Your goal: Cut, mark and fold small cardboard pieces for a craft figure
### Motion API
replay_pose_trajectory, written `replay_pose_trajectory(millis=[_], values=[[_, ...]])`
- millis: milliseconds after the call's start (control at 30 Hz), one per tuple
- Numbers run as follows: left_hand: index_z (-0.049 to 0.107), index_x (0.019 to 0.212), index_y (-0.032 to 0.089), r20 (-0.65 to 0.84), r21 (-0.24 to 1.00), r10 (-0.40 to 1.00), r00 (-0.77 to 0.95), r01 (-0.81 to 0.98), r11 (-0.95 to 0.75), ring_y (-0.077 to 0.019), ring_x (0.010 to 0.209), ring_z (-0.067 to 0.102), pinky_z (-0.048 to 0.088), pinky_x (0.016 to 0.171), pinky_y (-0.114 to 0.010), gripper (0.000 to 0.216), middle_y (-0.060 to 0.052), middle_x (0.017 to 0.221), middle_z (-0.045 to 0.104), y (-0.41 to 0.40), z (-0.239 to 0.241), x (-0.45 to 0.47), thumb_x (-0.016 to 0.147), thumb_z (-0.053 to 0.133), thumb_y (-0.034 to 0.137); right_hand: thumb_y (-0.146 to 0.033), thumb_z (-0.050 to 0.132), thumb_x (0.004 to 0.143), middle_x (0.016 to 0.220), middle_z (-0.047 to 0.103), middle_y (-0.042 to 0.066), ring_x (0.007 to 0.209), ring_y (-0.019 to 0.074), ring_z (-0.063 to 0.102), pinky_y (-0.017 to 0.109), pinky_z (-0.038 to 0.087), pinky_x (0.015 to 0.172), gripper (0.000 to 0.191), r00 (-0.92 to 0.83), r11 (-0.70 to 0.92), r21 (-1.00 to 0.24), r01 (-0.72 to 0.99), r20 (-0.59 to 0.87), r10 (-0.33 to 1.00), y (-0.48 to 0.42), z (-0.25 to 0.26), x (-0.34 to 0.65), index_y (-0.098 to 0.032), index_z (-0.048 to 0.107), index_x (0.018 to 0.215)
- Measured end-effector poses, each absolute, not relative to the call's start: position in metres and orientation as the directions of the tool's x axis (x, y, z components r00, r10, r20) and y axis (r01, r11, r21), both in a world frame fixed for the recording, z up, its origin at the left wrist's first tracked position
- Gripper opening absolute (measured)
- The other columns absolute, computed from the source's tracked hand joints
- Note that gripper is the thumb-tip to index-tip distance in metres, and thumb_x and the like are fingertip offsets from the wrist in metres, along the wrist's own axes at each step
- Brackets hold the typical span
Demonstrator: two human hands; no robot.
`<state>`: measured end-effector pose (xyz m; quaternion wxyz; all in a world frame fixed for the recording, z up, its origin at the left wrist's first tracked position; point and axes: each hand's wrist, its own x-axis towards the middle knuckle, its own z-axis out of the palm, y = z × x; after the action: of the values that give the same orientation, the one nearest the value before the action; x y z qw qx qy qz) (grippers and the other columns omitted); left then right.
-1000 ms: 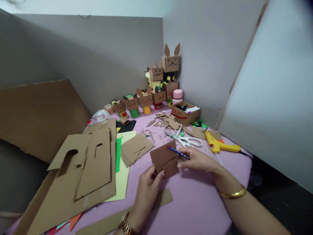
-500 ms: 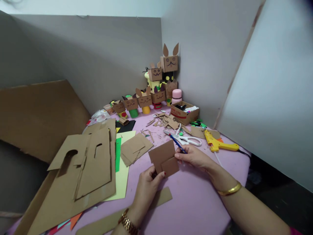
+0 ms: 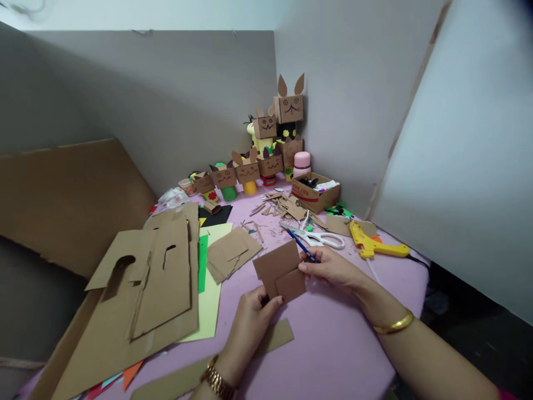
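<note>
My left hand (image 3: 254, 315) pinches the lower edge of a brown cardboard piece (image 3: 275, 260), its thumb across the front. A smaller cardboard rectangle (image 3: 292, 284) lies over that piece's lower right corner. My right hand (image 3: 331, 270) is closed round a blue pencil (image 3: 300, 245) whose red end points up and left. The fingertips of this hand also touch the right edge of the cardboard. Both pieces are held tilted above the pink tablecloth (image 3: 333, 344). Under my left wrist lies a long cardboard strip (image 3: 175, 380).
White-handled scissors (image 3: 320, 238) and cardboard scraps (image 3: 291, 206) lie beyond my hands. A yellow glue gun (image 3: 375, 244) is at the right. Large cardboard sheets (image 3: 166, 283) cover the left side. Several cardboard animal figures (image 3: 247, 171) and a small box (image 3: 316, 191) stand behind.
My hands keep the same hold on the cardboard and pencil. The view has shifted very slightly; nothing else visibly differs.
</note>
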<state>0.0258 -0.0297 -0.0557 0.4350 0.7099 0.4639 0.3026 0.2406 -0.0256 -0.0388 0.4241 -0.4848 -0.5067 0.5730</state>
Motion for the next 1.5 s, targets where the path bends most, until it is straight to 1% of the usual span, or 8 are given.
replay_pose_trajectory(millis=[300,467,733,867,1000,1100,1300,1500], values=[[0.071,0.090,0.015,0.044,0.903,0.916,0.399,0.377,-0.208,-0.0258,0.081,0.063,0.046,0.069,-0.029,0.023,-0.007,0.089,0.074,-0.032,-0.055,0.025,0.078,0.058,0.029,-0.045,0.072,0.066,0.051,0.058,-0.006,0.034,0.0039,0.030,0.019,0.016,0.034,0.035,-0.145,-0.134,-0.990,-0.044,-0.126,0.981,-0.024,-0.043,0.236,-0.017,0.058,0.082],[0.067,0.098,0.013,0.007,0.974,0.904,0.427,0.203,-0.104,-0.0249,0.087,0.063,0.047,0.076,-0.030,0.026,-0.010,0.097,0.072,-0.034,-0.053,0.029,0.077,0.057,0.026,-0.049,0.069,0.069,0.051,0.056,-0.006,0.033,0.0030,0.027,0.019,0.014,0.033,0.034,-0.145,-0.136,-0.989,-0.057,-0.127,0.981,-0.023,-0.044,0.236,-0.017,0.057,0.073],[0.065,0.088,0.012,-0.016,0.996,0.983,0.181,0.084,0.001,-0.0213,0.078,0.061,0.048,0.067,-0.027,0.023,-0.007,0.085,0.071,-0.038,-0.040,0.025,0.073,0.058,0.029,-0.042,0.075,0.063,0.047,0.058,-0.004,0.032,0.0028,0.028,0.019,0.013,0.033,0.031,-0.169,-0.153,-0.987,-0.045,-0.144,0.975,-0.026,-0.045,0.233,-0.015,0.059,0.063],[0.064,0.078,0.013,-0.057,0.992,0.982,0.183,0.117,0.035,-0.0185,0.069,0.059,0.045,0.059,-0.025,0.019,-0.003,0.075,0.068,-0.036,-0.037,0.020,0.070,0.060,0.030,-0.051,0.068,0.068,0.055,0.056,-0.005,0.033,0.0027,0.025,0.020,0.012,0.033,0.036,0.022,-0.037,-0.990,-0.135,-0.041,0.999,-0.023,-0.043,0.235,-0.018,0.058,0.074],[0.065,0.073,0.012,-0.078,0.985,0.951,0.298,0.171,0.027,-0.0172,0.064,0.057,0.042,0.056,-0.024,0.016,-0.003,0.068,0.065,-0.035,-0.040,0.018,0.068,0.062,0.027,-0.048,0.074,0.065,0.061,0.056,-0.005,0.042,0.0056,0.039,0.018,0.025,0.037,0.041,0.107,0.024,-0.980,-0.200,0.003,0.994,-0.022,-0.043,0.237,-0.020,0.059,0.091],[0.063,0.077,0.014,-0.048,0.995,0.951,0.304,0.094,0.020,-0.0176,0.069,0.059,0.044,0.061,-0.024,0.015,-0.003,0.073,0.067,-0.033,-0.044,0.018,0.067,0.065,0.026,-0.042,0.080,0.059,0.061,0.058,-0.002,0.048,0.0087,0.047,0.019,0.032,0.040,0.038,0.029,-0.009,-0.973,-0.232,-0.016,0.999,-0.024,-0.045,0.236,-0.016,0.061,0.077],[0.052,0.102,0.017,-0.101,0.984,0.985,0.143,-0.130,0.120,-0.0127,0.059,0.058,0.045,0.056,-0.022,0.044,0.003,0.067,0.063,-0.022,-0.043,0.012,0.064,0.072,0.030,-0.045,0.078,0.058,0.057,0.048,-0.007,0.039,0.0039,0.031,0.016,0.020,0.030,0.039,0.181,0.056,-0.944,-0.324,-0.004,0.984,-0.020,-0.042,0.236,-0.019,0.053,0.071],[0.061,0.090,0.016,0.060,0.994,0.987,-0.152,-0.076,-0.073,-0.0164,0.083,0.059,0.046,0.071,-0.023,0.036,-0.002,0.084,0.066,-0.011,-0.037,-0.006,0.061,0.074,0.033,-0.042,0.078,0.056,0.068,0.054,-0.006,0.042,0.0046,0.036,0.015,0.024,0.029,0.044,0.338,0.144,-0.908,-0.393,0.003,0.941,-0.016,-0.039,0.236,-0.022,0.053,0.085]])
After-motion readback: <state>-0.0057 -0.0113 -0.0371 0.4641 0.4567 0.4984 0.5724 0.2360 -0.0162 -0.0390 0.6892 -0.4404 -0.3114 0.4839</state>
